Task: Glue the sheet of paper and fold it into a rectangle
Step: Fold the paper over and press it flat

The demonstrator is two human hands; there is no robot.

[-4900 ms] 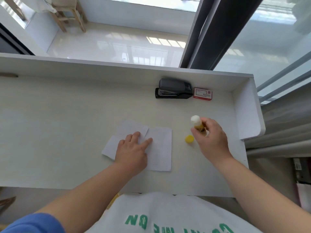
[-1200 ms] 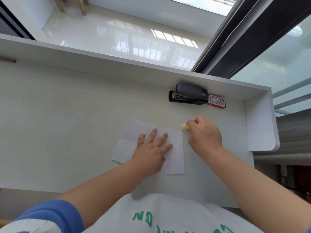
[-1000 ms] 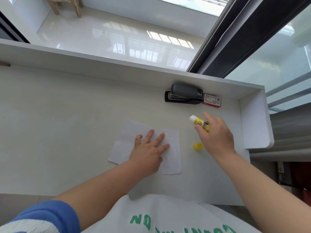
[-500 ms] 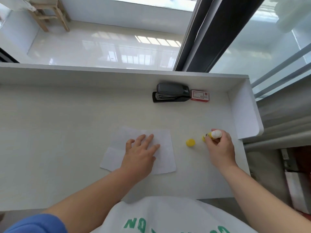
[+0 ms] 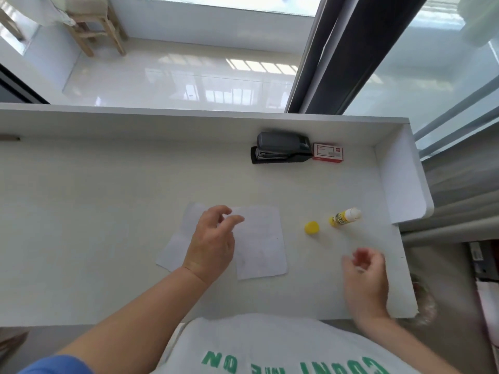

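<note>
While the left hand (image 5: 212, 242) hovers over the white sheet of paper (image 5: 259, 241) with its fingers loosely curled and holding nothing, the right hand (image 5: 364, 276) hangs blurred and empty, fingers half open, above the near right part of the white table (image 5: 94, 211). That creased sheet lies flat on the table, partly hidden under the left hand. Just right of it sits a small round yellow cap (image 5: 311, 228), and beside the cap an uncapped yellow-and-white glue stick (image 5: 344, 216). Against the back wall rest a black stapler (image 5: 282, 151) and a small red-and-white box of staples (image 5: 328, 152), side by side
</note>
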